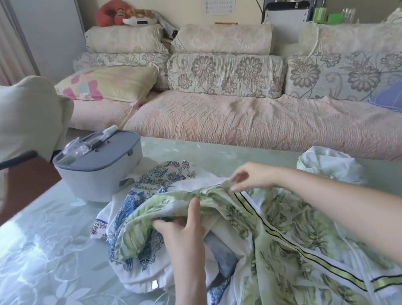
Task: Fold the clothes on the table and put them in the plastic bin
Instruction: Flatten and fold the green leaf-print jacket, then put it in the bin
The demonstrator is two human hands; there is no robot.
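Green leafy thin cloth [288, 256] lies long from our hands to the glass table's [40, 254] near right edge. Our left hand [183, 230] grips its bunched top; our right hand [250, 176] is at that top, pinching or not we cannot tell. The grey-lidded white plastic bin [100, 167] sits far left, nearer our left hand.

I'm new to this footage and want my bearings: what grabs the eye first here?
Mid-frame, the left hand grips a green leaf-print garment with the right hand at its bunched edge. It lies over a blue-patterned cloth on the glass table; a lidded plastic bin stands behind, to the left.
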